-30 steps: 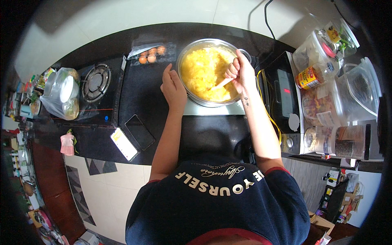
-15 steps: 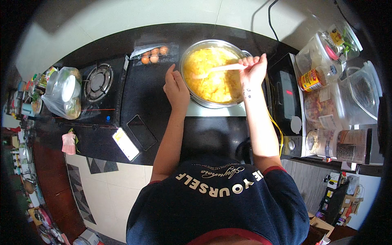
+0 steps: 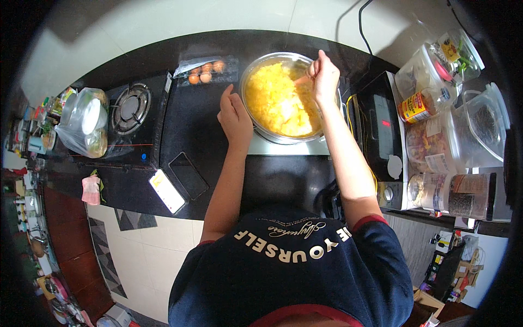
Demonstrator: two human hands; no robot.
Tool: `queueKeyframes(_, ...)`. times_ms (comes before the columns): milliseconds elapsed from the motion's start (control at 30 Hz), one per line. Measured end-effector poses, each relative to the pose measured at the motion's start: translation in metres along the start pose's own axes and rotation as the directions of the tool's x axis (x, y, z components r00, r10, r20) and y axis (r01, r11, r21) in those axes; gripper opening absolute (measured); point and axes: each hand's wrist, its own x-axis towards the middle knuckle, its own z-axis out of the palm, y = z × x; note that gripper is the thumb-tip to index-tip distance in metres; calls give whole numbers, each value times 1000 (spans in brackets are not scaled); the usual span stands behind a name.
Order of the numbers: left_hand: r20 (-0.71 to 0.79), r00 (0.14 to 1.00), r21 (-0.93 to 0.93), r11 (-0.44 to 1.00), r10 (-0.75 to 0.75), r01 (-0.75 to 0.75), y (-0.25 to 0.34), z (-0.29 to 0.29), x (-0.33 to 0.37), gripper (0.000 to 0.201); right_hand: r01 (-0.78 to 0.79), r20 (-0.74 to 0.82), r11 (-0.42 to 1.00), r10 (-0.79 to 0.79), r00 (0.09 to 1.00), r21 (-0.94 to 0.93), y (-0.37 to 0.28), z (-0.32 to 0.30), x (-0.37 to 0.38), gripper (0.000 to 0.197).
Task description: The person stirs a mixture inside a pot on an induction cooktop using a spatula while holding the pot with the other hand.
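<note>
A wide, shiny metal bowl (image 3: pixel 260 132) holds a lumpy yellow mixture (image 3: pixel 278 101). It stands on a pale, flat silvery base (image 3: pixel 283 148). My right hand (image 3: pixel 325 76) is closed around the handle of a pinkish spatula (image 3: pixel 303 80) above the bowl's far right part. The spatula's lower end is sunk in the mixture and hidden. At the bowl's left side, my left hand (image 3: pixel 236 119) rests by the rim with its fingers stretched out; whether it presses on the metal I cannot tell.
Several brown eggs (image 3: pixel 206 72) lie in a clear pack behind and left of the bowl. A lit phone (image 3: pixel 166 191) is beside a dark frame-like object (image 3: pixel 188 176). Further left is a gas burner (image 3: pixel 131 109). A black microwave (image 3: pixel 379 128) and plastic containers (image 3: pixel 427 144) stand right.
My right hand has turned and moved slightly left and away from me, the spatula swinging from lying across the mixture to dipping into its right side. My left hand stays put.
</note>
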Motion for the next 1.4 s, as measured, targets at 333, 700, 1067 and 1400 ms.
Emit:
queueKeyframes(333, 46, 994, 25, 995, -96, 95, 14, -8, -6, 36, -425, 125, 849, 407, 905, 313, -10, -2, -23, 45)
queueKeyframes(700, 38, 996, 33, 996, -79, 78, 7, -4, -6, 35, -569, 1, 643, 662, 749, 513, -29, -39, -14, 48)
queueKeyframes(1067, 51, 997, 13, 998, -56, 56, 13, -6, -5, 36, -37, 33, 945, 28, 999, 326, -73, -23, 14, 52)
queueKeyframes(1400, 35, 999, 42, 999, -9, 7, 7, -1, -5, 34, 75, 207, 933, 0, 978, -353, -12, -19, 13, 52)
